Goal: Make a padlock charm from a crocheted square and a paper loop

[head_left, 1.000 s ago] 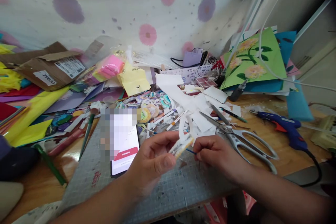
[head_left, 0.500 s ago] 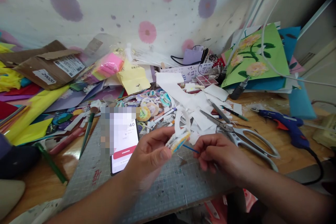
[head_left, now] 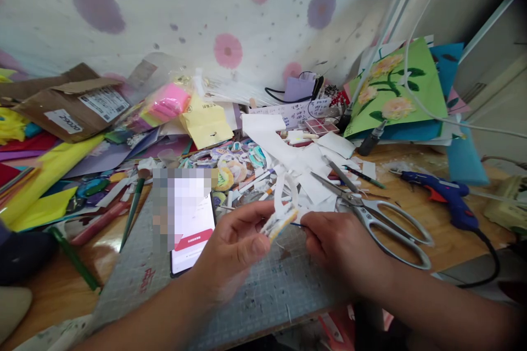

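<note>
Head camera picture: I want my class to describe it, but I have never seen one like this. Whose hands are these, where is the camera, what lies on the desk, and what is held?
The camera sits on the person's head and looks down, so both forearms are that person's own. The left hand pinches a small paper cutout with yellow and blue colouring. The right hand holds a thin blue stick against it. Beneath lies a grey cutting mat with a phone on it. Large scissors and a blue glue gun lie to the right, amid white paper scraps.
</note>
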Demonstrator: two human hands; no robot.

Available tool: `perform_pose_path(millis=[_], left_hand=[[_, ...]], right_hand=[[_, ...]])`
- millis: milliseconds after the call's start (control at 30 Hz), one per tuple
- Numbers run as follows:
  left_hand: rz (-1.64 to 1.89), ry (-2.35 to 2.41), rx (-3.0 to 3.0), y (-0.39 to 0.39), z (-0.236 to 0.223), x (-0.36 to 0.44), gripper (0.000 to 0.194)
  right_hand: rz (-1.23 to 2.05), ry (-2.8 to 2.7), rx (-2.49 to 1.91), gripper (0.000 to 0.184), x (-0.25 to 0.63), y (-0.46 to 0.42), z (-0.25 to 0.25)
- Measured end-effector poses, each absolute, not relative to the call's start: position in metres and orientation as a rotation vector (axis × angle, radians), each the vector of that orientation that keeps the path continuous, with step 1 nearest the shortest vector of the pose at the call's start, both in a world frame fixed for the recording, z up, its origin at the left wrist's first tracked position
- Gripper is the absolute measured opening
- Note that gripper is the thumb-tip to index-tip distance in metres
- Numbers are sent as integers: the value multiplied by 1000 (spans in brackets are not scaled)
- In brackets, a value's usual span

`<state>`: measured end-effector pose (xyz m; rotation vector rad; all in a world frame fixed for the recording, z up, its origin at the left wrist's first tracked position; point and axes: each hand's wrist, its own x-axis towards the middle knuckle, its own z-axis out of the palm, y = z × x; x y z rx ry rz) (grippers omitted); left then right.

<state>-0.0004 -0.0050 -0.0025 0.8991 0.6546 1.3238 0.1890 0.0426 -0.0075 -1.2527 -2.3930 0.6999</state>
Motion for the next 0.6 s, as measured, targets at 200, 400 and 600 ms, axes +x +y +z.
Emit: perform_pose_path(millis=[200, 400, 600], left_hand=[[1432, 688, 899, -1, 2, -5, 36], [1551, 640, 939, 6, 10, -7, 32], [1524, 596, 883, 2, 8, -6, 29]], right_hand=[[990, -2251, -1202, 14, 188, 44, 0], [1534, -1845, -1043, 19, 188, 48, 0], [1441, -1782, -979, 4, 186, 41, -2]])
